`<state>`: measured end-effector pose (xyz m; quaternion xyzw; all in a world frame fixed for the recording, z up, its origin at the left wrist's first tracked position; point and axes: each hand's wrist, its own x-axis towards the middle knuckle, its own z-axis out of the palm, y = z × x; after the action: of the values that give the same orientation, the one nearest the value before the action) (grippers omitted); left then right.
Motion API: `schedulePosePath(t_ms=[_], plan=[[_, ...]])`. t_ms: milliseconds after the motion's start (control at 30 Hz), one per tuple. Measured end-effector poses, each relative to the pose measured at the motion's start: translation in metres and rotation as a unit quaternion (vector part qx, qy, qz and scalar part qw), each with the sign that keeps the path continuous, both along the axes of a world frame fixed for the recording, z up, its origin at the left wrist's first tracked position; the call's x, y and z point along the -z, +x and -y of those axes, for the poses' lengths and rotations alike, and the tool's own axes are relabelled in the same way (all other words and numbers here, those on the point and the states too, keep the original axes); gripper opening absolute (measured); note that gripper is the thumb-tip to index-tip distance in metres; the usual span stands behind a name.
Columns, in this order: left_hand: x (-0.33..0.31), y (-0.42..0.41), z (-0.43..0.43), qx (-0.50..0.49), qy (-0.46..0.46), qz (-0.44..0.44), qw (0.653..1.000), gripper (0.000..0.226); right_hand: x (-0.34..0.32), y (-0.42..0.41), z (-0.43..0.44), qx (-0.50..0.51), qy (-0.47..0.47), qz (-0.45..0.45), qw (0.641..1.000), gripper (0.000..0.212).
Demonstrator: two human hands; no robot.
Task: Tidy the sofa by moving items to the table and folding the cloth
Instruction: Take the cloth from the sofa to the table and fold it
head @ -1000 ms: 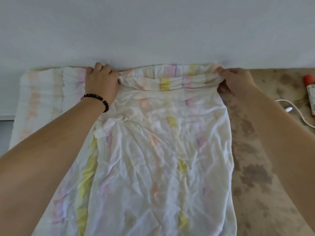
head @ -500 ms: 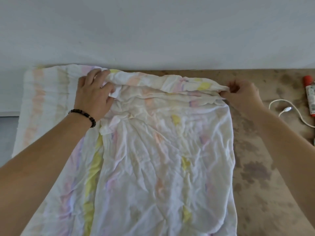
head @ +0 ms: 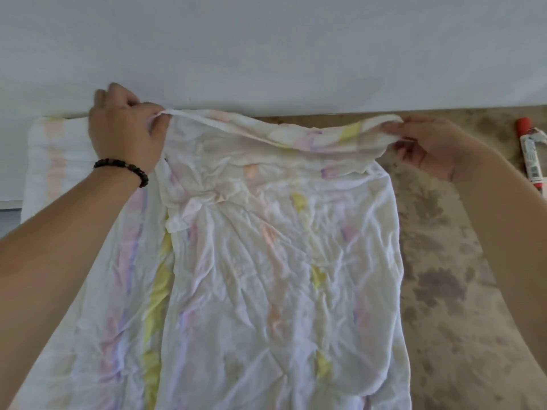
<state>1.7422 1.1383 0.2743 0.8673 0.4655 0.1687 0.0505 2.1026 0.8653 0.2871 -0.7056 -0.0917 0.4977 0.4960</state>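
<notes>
A thin white cloth (head: 266, 261) with pale yellow, pink and purple stripes lies spread and wrinkled over the brown patterned sofa seat (head: 450, 291). Its far edge is lifted off the seat and sags between my two hands. My left hand (head: 124, 131), with a dark bead bracelet on the wrist, pinches the far left corner of the folded layer. My right hand (head: 426, 146) pinches the far right corner. A single layer of the cloth stays flat further left under my left forearm.
A white wall (head: 266, 48) rises directly behind the sofa seat. At the far right edge lies a white tube with a red cap (head: 531, 152). The seat's right side shows bare mottled brown fabric.
Both hands have raised the cloth's far edge off the seat and pulled it taut between them. The white cable seen earlier near the tube is hidden now behind my right arm.
</notes>
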Motion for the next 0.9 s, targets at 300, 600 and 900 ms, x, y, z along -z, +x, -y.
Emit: schedulePosePath(t_ms=[300,600,900], plan=[[-0.002,0.036,-0.006,-0.216,-0.338,0.301,0.865,0.024,0.008,0.005,-0.048,0.336,0.097,-0.143,0.926,0.017],[0.037,0.008,0.100,-0.014,-0.079,0.095,0.992,0.051,0.032,-0.052,0.007,0.077,-0.198,0.424,0.881,0.053],[0.072,-0.038,0.193,0.085,-0.135,-0.184,0.970,0.077,0.039,-0.091,0.061,0.047,-0.235,0.416,0.877,0.045]])
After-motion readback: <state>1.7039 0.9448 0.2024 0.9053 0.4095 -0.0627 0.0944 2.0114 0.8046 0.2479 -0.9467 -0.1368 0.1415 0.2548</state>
